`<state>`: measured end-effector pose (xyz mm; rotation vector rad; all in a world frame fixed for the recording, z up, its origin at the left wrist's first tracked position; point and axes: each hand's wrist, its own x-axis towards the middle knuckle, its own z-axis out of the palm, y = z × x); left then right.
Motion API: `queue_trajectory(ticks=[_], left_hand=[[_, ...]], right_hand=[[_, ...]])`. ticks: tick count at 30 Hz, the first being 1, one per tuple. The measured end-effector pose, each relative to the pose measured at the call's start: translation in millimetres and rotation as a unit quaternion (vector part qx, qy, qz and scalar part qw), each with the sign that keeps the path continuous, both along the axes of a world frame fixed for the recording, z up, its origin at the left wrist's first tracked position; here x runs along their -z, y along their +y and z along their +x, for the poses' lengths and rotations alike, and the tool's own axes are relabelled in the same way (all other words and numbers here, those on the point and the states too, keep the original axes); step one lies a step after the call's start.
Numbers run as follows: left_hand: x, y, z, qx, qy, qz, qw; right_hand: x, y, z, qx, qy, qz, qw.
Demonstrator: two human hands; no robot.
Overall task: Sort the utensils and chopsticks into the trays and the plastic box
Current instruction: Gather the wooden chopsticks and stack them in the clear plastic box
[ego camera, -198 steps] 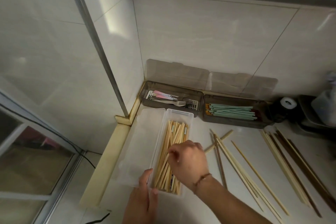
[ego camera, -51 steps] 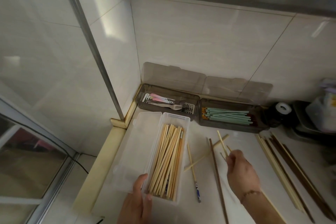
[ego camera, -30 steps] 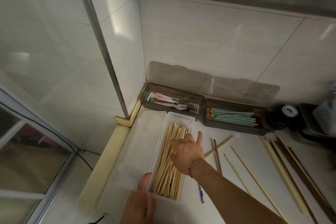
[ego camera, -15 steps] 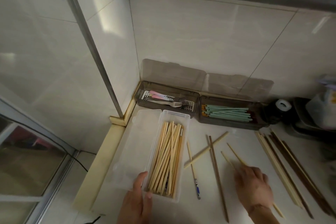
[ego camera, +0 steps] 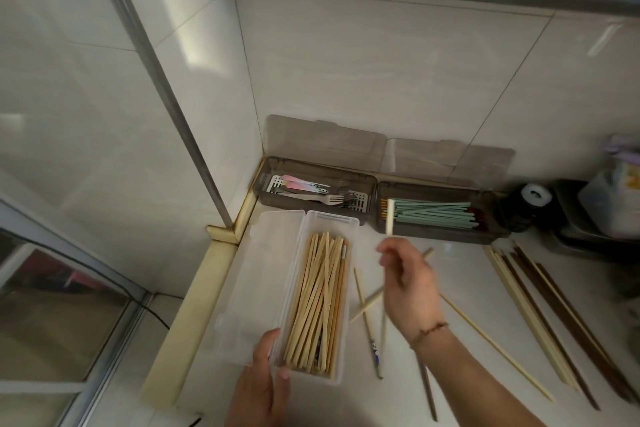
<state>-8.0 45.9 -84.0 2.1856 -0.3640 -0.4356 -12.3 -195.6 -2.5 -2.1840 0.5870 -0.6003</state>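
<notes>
A clear plastic box (ego camera: 330, 218) on the white counter holds several pale wooden chopsticks (ego camera: 320, 302). My left hand (ego camera: 265, 388) grips the box's near left corner, thumb on the front rim. My right hand (ego camera: 410, 284) hovers just right of the box and pinches a pale chopstick (ego camera: 390, 217) held nearly upright, its end up over the tray behind. Two brown trays stand against the wall: the left tray (ego camera: 313, 165) has forks and pink-handled utensils, the right tray (ego camera: 436, 234) has green chopsticks (ego camera: 436, 213). Loose pale chopsticks (ego camera: 362, 302) lie crossed beside the box.
More long pale and dark brown chopsticks (ego camera: 540, 315) lie in a row at the right of the counter. A dark round object (ego camera: 526, 206) and a metal dish with a bag (ego camera: 602, 215) stand at the back right. The counter's raised edge (ego camera: 194, 308) runs along the left.
My right hand has lifted off the counter at the right and moved left toward the box, now with a pale chopstick raised in it. My left hand stays on the box.
</notes>
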Motion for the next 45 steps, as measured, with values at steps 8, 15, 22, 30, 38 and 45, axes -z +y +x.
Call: queue_trajectory(ticks=[8, 15, 22, 30, 38, 45], left_hand=[[-9, -7, 10, -0.041, 0.096, -0.041, 0.994], [-4, -6, 7, -0.051, 0.100, -0.034, 0.993], [1, 0, 5, -0.008, 0.075, -0.009, 0.997], [2, 4, -1, -0.002, -0.008, -0.008, 1.000], [1, 1, -2, -0.008, -0.005, -0.005, 1.000], [-25, -5, 1, -0.004, 0.068, -0.034, 0.997]], right_hand=[[32, 41, 50, -0.151, 0.275, -0.169, 0.934], [38, 36, 54, -0.204, 0.371, -0.284, 0.860], [42, 16, 24, -0.161, 0.110, -0.189, 0.962], [74, -90, -81, 0.129, 0.320, -0.162, 0.925], [75, -100, -112, 0.117, 0.418, -0.218, 0.874], [2, -42, -28, 0.058, 0.045, -0.024, 0.997]])
